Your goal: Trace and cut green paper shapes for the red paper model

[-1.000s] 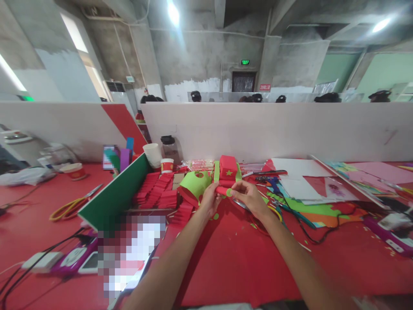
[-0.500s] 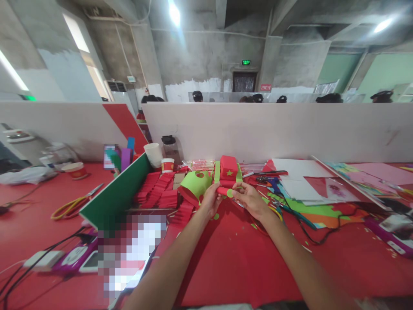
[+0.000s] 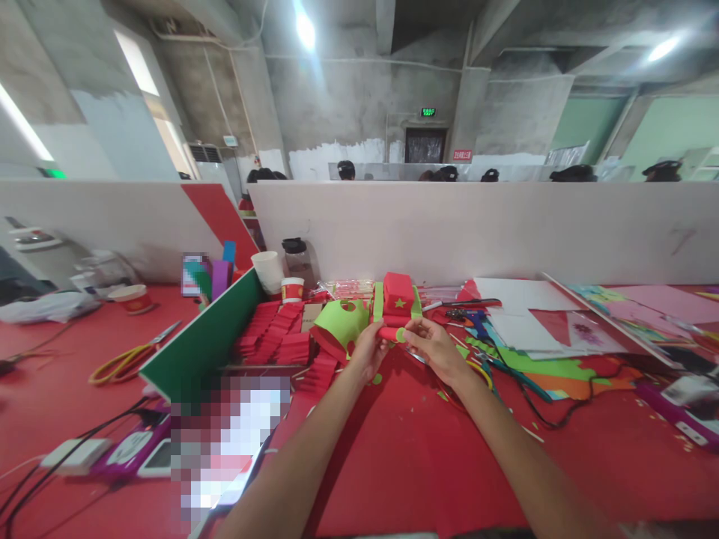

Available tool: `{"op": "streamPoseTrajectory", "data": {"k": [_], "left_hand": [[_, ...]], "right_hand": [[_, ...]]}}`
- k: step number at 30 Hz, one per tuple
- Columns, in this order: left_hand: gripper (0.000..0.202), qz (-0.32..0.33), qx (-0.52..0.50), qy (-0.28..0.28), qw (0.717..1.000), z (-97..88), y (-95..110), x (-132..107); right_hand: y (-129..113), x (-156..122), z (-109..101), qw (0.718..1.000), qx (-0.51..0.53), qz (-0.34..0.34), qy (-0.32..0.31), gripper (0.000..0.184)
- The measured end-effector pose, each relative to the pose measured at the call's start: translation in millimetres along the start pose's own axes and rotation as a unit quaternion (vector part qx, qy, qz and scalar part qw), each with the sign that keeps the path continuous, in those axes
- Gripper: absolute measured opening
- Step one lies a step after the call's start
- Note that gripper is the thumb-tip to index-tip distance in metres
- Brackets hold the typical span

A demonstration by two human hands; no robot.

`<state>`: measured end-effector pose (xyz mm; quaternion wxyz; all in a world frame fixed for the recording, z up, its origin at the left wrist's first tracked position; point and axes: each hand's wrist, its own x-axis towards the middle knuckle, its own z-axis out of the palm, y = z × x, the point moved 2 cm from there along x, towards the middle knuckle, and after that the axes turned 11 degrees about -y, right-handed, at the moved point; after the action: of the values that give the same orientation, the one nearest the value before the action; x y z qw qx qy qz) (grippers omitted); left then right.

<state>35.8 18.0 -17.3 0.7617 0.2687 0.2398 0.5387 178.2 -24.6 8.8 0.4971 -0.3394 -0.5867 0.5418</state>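
In the head view, a short red roll of sheet material [image 3: 386, 332] is held just in front of the boxy red block with a yellow-green star [image 3: 398, 292], raised over the red-covered table [image 3: 382, 471]. One end of the roll is clasped by the left hand [image 3: 366, 352], its grip drawn closed with the thumb and fingers around it. At the other end, a small round yellow-green disc [image 3: 401, 335] is pinched by the right hand [image 3: 431, 346], its grip nearly closed at the fingertips; whether the disc is fastened to the roll cannot be told. Just left of the block, a curved yellow-green sheet with cut-out holes [image 3: 341, 323] is seen, and farther left are laid piles of narrow red strips [image 3: 275, 329]. Behind those strips, a red-and-white paper cup [image 3: 293, 290], a plain white cup [image 3: 267, 271] and a clear bottle with a black lid [image 3: 296, 258] are placed. Well to the left of the block, yellow-handled scissors [image 3: 120, 363] are laid beyond an upright green board [image 3: 207, 337]. To its right, white sheets [image 3: 514, 293] are spread, and nearer the table's front, teal-handled pliers [image 3: 525, 380] are seen.
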Motion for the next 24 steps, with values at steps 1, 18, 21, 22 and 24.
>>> {"op": "streamPoseTrajectory", "data": {"k": [1,18,21,22,24], "left_hand": [[0.015,-0.003,-0.001,0.0,1.0,0.1,0,0],[0.011,-0.054,-0.053,-0.01,0.997,2.4,2,-1],[0.009,-0.054,-0.069,-0.013,0.996,3.3,5,-2],[0.009,-0.051,-0.071,-0.015,0.996,3.5,6,-2],[0.007,-0.037,-0.072,-0.021,0.997,3.4,9,-2]], "right_hand": [[0,0,0,1.0,0.01,0.002,-0.002,0.039],[-6,-1,1,0.998,0.06,0.002,-0.005,0.035],[-7,-2,0,0.996,0.087,0.014,0.001,0.038],[-8,-2,0,0.996,0.092,0.017,0.003,0.039],[-8,-1,-1,0.995,0.099,0.018,0.01,0.04]]}}
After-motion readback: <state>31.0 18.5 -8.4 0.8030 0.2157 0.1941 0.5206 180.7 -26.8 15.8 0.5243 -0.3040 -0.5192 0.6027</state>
